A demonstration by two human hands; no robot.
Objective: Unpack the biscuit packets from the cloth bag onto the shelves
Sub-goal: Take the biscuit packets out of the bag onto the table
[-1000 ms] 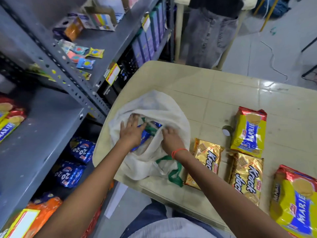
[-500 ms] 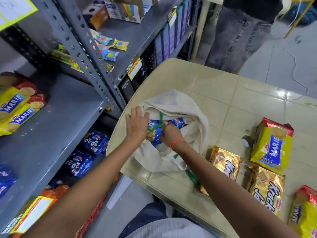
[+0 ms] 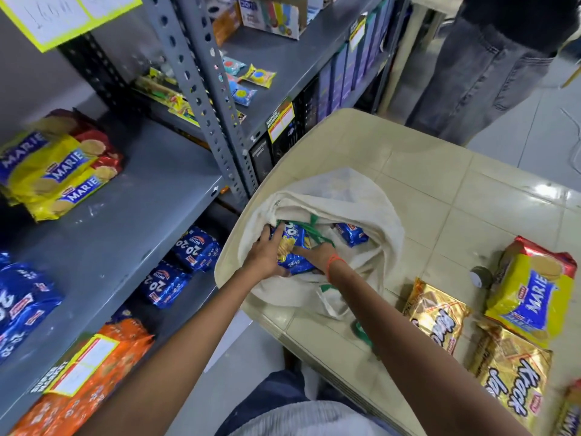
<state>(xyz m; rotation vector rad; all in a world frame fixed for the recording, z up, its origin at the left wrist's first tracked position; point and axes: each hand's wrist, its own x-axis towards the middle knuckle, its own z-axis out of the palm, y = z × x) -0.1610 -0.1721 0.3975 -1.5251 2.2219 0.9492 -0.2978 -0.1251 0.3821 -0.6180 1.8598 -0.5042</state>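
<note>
Inside the cloth bag [image 3: 361, 199] on the table [image 3: 440, 184], both hands at work.
Left hand [image 3: 265, 256] and right hand [image 3: 314, 253] clasp one blue biscuit packet [image 3: 294, 243] between them.

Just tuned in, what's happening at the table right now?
A person is unpacking a white cloth bag that lies open on the beige table. The left hand and right hand are both inside the bag's mouth, gripping a blue 20-20 biscuit packet; another blue packet sits deeper in the bag. Marie and gold Krack Jack packets lie on the table to the right. The grey shelves at left hold Marie and 20-20 packets.
</note>
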